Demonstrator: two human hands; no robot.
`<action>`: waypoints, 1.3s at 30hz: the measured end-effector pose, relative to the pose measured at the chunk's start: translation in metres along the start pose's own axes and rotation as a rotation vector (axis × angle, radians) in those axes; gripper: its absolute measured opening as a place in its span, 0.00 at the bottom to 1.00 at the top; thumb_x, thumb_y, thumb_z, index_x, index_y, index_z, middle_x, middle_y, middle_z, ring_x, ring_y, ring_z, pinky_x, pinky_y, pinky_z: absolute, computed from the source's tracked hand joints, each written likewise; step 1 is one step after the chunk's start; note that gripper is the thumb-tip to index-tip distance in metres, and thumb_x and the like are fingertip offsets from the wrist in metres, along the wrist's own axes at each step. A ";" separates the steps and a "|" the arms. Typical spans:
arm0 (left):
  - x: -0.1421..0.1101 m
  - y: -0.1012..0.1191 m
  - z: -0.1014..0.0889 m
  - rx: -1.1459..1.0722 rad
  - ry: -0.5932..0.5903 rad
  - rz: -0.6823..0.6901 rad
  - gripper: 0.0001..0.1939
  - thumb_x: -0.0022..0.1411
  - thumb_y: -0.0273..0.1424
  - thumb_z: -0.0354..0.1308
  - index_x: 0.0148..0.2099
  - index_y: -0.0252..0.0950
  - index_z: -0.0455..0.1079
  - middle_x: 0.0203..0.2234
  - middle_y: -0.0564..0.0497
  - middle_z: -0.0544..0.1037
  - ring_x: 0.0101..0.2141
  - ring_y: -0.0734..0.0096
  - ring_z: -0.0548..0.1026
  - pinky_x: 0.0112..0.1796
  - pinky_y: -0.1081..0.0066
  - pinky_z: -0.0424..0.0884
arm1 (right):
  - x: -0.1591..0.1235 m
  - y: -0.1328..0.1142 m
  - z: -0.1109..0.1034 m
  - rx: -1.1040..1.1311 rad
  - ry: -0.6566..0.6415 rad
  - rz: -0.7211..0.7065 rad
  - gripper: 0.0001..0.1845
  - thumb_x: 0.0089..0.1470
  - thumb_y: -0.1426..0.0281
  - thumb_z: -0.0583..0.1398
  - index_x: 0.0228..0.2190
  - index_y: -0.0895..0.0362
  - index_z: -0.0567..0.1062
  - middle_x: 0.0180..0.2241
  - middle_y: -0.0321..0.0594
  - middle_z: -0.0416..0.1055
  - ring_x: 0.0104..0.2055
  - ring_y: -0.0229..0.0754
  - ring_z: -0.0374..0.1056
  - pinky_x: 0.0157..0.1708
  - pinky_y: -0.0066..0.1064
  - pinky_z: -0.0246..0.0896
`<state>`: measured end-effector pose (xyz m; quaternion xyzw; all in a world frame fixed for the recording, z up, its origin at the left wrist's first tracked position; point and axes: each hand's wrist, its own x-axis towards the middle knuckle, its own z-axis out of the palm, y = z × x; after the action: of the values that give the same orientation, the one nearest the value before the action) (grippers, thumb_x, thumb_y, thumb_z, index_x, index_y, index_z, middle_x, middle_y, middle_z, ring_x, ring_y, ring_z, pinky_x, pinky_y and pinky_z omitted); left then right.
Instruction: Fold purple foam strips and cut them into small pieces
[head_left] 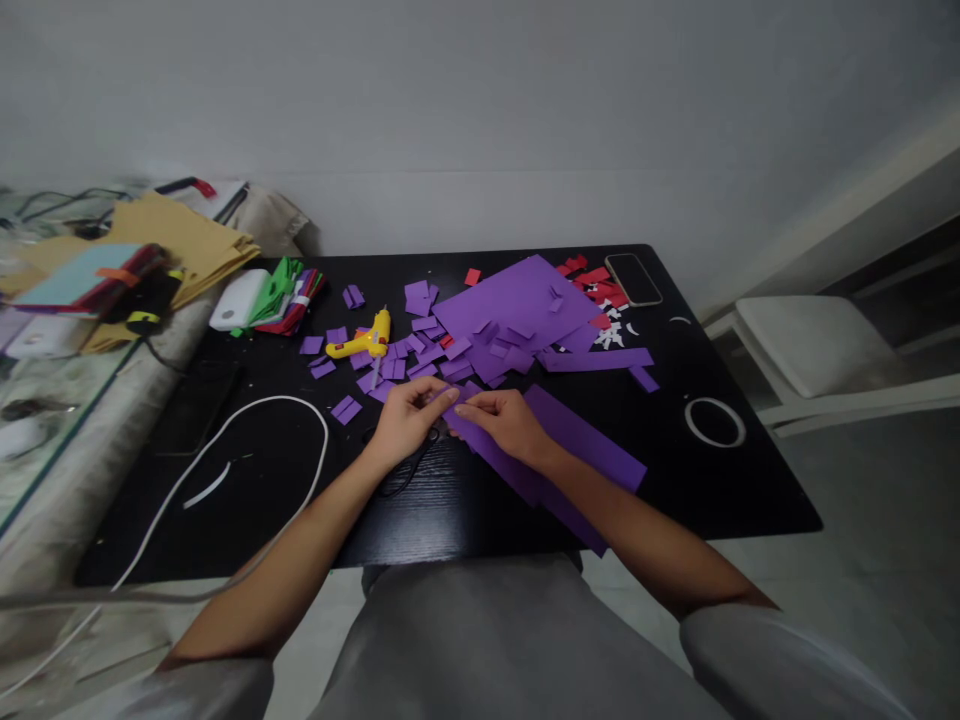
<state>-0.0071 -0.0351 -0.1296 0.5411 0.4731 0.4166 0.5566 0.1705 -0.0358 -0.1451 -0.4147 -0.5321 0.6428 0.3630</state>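
Note:
Near the middle of the black table, my left hand (411,418) and my right hand (504,422) meet with pinched fingers at the end of a long purple paper strip (501,462). The strip slants down to the right under my right forearm. Beside it lies another wide purple strip (589,440). Black-handled scissors (409,472) rest on the table below my left hand, partly hidden. Just beyond my hands are several small folded purple paper pieces (427,352) and a large purple sheet (502,300).
A yellow glue gun (361,338) lies among the purple pieces. Red scraps (602,288) and a phone (634,279) are at the back right, a tape ring (715,422) at the right. A white cable (324,450) loops at the left, near green paper bundles (279,290).

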 end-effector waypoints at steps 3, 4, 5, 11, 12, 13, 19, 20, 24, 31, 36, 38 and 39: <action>0.003 0.003 -0.007 0.033 0.092 0.051 0.14 0.57 0.41 0.67 0.31 0.34 0.75 0.18 0.55 0.74 0.18 0.76 0.70 0.22 0.76 0.65 | -0.002 -0.004 0.000 0.027 -0.023 0.063 0.18 0.51 0.55 0.67 0.29 0.58 0.82 0.28 0.39 0.81 0.30 0.42 0.76 0.36 0.33 0.70; 0.005 0.004 -0.010 0.042 0.129 0.070 0.13 0.56 0.40 0.67 0.30 0.34 0.75 0.18 0.56 0.73 0.18 0.77 0.68 0.22 0.76 0.64 | -0.002 -0.005 0.000 0.031 -0.030 0.082 0.18 0.51 0.54 0.67 0.29 0.58 0.82 0.28 0.40 0.81 0.30 0.42 0.76 0.36 0.33 0.70; 0.007 0.004 -0.013 0.045 0.158 0.082 0.13 0.56 0.39 0.67 0.30 0.34 0.75 0.17 0.56 0.72 0.18 0.78 0.67 0.22 0.76 0.63 | -0.002 -0.006 0.000 0.034 -0.036 0.094 0.19 0.51 0.54 0.67 0.29 0.59 0.82 0.28 0.40 0.81 0.29 0.42 0.76 0.36 0.33 0.70; 0.012 0.001 -0.021 -0.030 0.161 0.061 0.12 0.58 0.38 0.66 0.30 0.34 0.74 0.19 0.55 0.73 0.20 0.77 0.68 0.25 0.75 0.64 | -0.002 -0.005 0.000 0.064 -0.015 0.127 0.19 0.49 0.54 0.68 0.29 0.59 0.82 0.27 0.40 0.80 0.27 0.40 0.74 0.32 0.31 0.69; 0.011 0.001 -0.020 -0.055 0.130 0.044 0.12 0.58 0.39 0.66 0.30 0.34 0.74 0.20 0.55 0.74 0.21 0.77 0.68 0.26 0.75 0.65 | -0.002 -0.005 0.000 0.067 -0.005 0.132 0.19 0.49 0.54 0.68 0.29 0.59 0.82 0.27 0.40 0.80 0.26 0.40 0.74 0.32 0.31 0.69; 0.010 0.000 -0.018 -0.069 0.098 0.028 0.13 0.58 0.39 0.66 0.30 0.34 0.74 0.20 0.55 0.74 0.21 0.76 0.68 0.25 0.75 0.65 | -0.002 -0.005 -0.001 0.067 0.005 0.133 0.19 0.49 0.54 0.68 0.30 0.59 0.82 0.27 0.40 0.81 0.26 0.40 0.74 0.32 0.31 0.69; 0.005 0.001 -0.008 0.000 0.035 -0.050 0.17 0.55 0.41 0.69 0.24 0.34 0.71 0.16 0.53 0.73 0.18 0.75 0.68 0.22 0.74 0.62 | -0.003 -0.009 -0.001 0.103 0.001 0.127 0.20 0.46 0.54 0.69 0.29 0.60 0.82 0.27 0.40 0.81 0.29 0.41 0.76 0.34 0.32 0.71; 0.005 0.001 -0.008 0.004 0.051 -0.052 0.18 0.55 0.40 0.69 0.24 0.34 0.71 0.16 0.54 0.73 0.18 0.76 0.68 0.22 0.74 0.62 | -0.004 -0.010 -0.001 0.115 -0.010 0.138 0.21 0.46 0.53 0.70 0.30 0.60 0.82 0.27 0.40 0.81 0.29 0.41 0.76 0.35 0.32 0.71; 0.006 0.002 -0.012 0.005 0.150 -0.010 0.17 0.55 0.39 0.69 0.23 0.33 0.71 0.15 0.55 0.72 0.18 0.78 0.66 0.22 0.76 0.60 | -0.005 -0.011 0.001 0.163 -0.071 0.203 0.24 0.48 0.50 0.68 0.33 0.61 0.82 0.30 0.43 0.81 0.32 0.43 0.78 0.36 0.34 0.73; 0.006 0.002 -0.011 -0.008 0.122 -0.013 0.17 0.58 0.40 0.66 0.23 0.33 0.72 0.16 0.54 0.73 0.17 0.77 0.66 0.22 0.75 0.60 | -0.004 -0.009 0.000 0.205 -0.094 0.231 0.25 0.44 0.51 0.70 0.32 0.61 0.82 0.29 0.43 0.81 0.30 0.42 0.77 0.36 0.33 0.74; 0.004 0.002 -0.009 0.069 0.064 0.011 0.19 0.60 0.40 0.64 0.22 0.34 0.71 0.16 0.53 0.72 0.18 0.76 0.67 0.23 0.74 0.62 | -0.003 -0.008 0.000 0.205 -0.081 0.227 0.24 0.44 0.52 0.71 0.32 0.62 0.82 0.29 0.43 0.81 0.31 0.41 0.78 0.36 0.33 0.74; 0.004 0.002 -0.009 0.074 0.076 0.028 0.20 0.61 0.40 0.64 0.21 0.34 0.70 0.15 0.53 0.71 0.18 0.76 0.67 0.23 0.74 0.61 | -0.004 -0.009 0.000 0.200 -0.084 0.218 0.24 0.44 0.52 0.71 0.32 0.61 0.82 0.29 0.43 0.81 0.31 0.41 0.78 0.36 0.33 0.74; 0.005 0.002 -0.010 0.077 0.083 0.033 0.20 0.61 0.40 0.64 0.21 0.34 0.70 0.15 0.54 0.71 0.18 0.76 0.66 0.23 0.74 0.61 | -0.004 -0.009 0.000 0.198 -0.087 0.215 0.24 0.45 0.52 0.70 0.32 0.61 0.82 0.29 0.43 0.81 0.31 0.41 0.78 0.36 0.33 0.74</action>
<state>-0.0155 -0.0286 -0.1279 0.5520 0.5023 0.4293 0.5085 0.1720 -0.0380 -0.1352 -0.4032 -0.4340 0.7446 0.3077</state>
